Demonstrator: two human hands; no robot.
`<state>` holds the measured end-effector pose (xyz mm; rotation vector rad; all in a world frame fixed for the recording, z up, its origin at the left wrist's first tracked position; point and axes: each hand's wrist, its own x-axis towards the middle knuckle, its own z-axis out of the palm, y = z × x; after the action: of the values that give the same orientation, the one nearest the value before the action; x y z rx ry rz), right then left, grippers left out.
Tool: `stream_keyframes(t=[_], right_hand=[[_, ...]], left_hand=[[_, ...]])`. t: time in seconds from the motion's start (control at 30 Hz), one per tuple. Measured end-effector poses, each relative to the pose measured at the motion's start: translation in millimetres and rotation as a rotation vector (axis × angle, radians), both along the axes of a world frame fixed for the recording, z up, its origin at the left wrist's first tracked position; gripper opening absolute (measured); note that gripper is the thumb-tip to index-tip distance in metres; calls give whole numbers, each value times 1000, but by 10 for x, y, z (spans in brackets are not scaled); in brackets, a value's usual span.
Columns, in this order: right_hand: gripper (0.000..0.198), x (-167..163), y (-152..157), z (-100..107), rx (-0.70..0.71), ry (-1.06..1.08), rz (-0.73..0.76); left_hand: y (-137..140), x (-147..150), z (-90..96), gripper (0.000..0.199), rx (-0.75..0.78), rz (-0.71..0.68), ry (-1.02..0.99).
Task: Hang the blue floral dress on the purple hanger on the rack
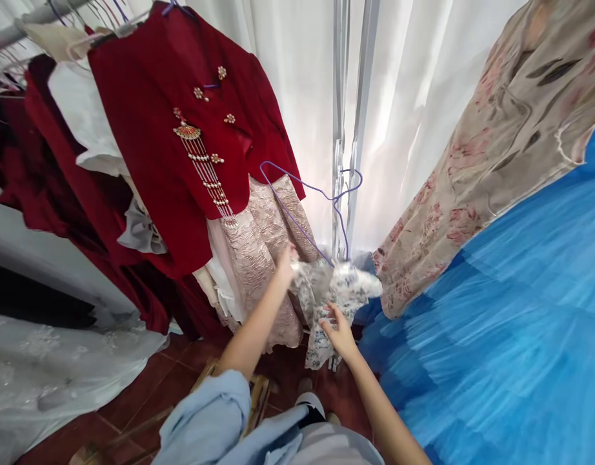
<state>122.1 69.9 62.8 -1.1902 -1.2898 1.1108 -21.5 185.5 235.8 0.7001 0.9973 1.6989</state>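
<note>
Floral top between two hands, hem to the floor

The top (348, 284) hangs before the person, neckline up, long axis near upright, slanting slightly left toward the hem; the left hand (288, 254) pinches its left shoulder; the right hand (340, 330) lies half-spread on its front; one purple hanger (297, 173) rises tilted above the neckline; one red jacket (181, 161) with four flower ornaments (230, 119) hangs left, one blue skirt (520, 310) right; behind stands a white curtain (297, 77), below a red tiled floor (147, 394).
</note>
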Motion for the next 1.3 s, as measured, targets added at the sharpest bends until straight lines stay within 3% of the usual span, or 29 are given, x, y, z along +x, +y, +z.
stream_keyframes(t=[0.1,0.2,0.3,0.37,0.47,0.57,0.67,0.8,0.93,1.03,1.07,1.17,1.3], right_hand=[[61,31,39,52,42,-66,86],[33,254,32,150,-6,-63,215],[33,637,-73,370,-103,-80,412],[39,882,-169,611,-129,-109,530],[36,1128,-267,1042,-66,-173,568],[33,1290,-276,1391,36,-263,490],[33,1490,-252,1555,130,-361,333],[34,1742,-262,1574,167,-463,162],[35,1812,-272,1538,173,-443,93],[32,1838,-266,1508,179,-362,-70],[31,1856,-265,1494,178,-331,-134],[27,1920,-261,1445,165,-267,-274],[25,1904,-215,1404,132,-236,-314]], left_hand=[[-419,619,-529,38,-15,-166,157],[-697,892,-871,22,141,-529,602],[-842,774,-980,25,224,-772,846],[-958,622,-1017,33,205,-967,794],[-1214,497,-1130,46,161,-1229,660],[-1403,487,-1261,47,136,-1234,656],[-1329,386,-1298,30,144,-1152,891],[-974,13,-1184,4,173,-988,1250],[-769,-346,-1006,10,233,-885,1275],[-732,-560,-856,3,194,-888,1321],[-717,-642,-788,12,160,-907,1321],[-606,-946,-478,31,159,-924,1237],[-235,-1300,124,31,440,-764,973]])
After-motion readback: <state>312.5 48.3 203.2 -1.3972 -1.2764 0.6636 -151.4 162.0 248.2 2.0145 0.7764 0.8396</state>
